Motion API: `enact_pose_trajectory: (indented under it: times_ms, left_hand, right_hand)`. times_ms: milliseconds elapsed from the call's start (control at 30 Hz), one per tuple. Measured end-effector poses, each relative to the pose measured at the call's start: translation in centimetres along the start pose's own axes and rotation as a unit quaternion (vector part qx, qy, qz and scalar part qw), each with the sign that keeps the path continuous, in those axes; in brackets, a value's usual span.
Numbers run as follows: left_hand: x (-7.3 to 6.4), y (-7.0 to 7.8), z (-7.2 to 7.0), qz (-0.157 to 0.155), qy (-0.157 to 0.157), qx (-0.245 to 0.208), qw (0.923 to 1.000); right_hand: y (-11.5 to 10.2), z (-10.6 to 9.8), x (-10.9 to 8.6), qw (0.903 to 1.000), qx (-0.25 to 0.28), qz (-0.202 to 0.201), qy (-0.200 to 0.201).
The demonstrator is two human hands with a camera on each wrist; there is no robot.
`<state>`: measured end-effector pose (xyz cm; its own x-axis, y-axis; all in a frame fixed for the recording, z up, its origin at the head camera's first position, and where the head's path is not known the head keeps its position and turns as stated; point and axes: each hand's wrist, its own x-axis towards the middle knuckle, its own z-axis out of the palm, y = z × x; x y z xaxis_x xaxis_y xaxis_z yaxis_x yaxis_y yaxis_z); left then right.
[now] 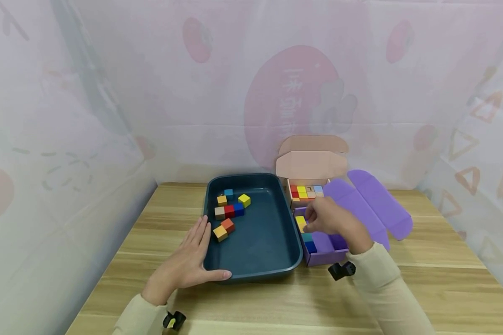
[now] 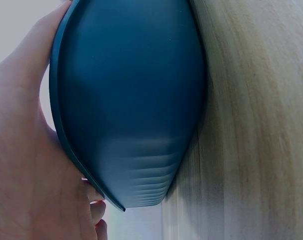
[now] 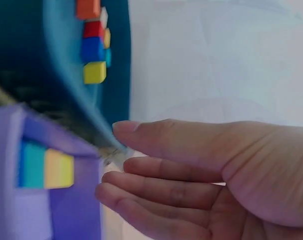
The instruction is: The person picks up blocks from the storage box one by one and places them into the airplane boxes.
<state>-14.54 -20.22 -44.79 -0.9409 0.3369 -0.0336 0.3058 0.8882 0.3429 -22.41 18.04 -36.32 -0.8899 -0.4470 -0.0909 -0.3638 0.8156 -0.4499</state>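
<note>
The left hand (image 1: 188, 263), fingers straight, rests on the blue tray (image 1: 264, 246) at eight o'clock; loose cubes (image 1: 229, 211) lie toward its ten o'clock; the right hand (image 1: 331, 217), fingers released and holding nothing, hovers over the purple box (image 1: 328, 258) at three o'clock, the pink box (image 1: 311, 164) standing at two

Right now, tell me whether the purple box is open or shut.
Open. In the head view, the purple box has its lid spread back to the right, and coloured cubes show inside.
</note>
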Motion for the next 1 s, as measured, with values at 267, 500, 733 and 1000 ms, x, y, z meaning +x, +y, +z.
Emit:
enact_pose_trajectory:
  times_ms: [267,500,733,1000]
  left_hand:
    - [0.0,0.0,0.0,0.003,0.005,0.002,1.0]
    - [0.1,0.1,0.0,0.002,0.002,0.002,1.0]
    - [0.1,0.2,0.1,-0.001,-0.002,-0.001,1.0]
    - [0.1,0.1,0.1,0.004,0.002,0.003,1.0]
  right_hand:
    - [-3.3,-1.3,2.3,0.998,0.005,-0.063,-0.004]
    - [-5.6,-0.4,5.0,0.9955,0.025,-0.086,-0.03]
    - [-7.3,1.9,8.2,0.9936,0.008,-0.109,-0.029]
    - [-8.3,5.3,11.4,0.9927,-0.007,-0.106,-0.058]
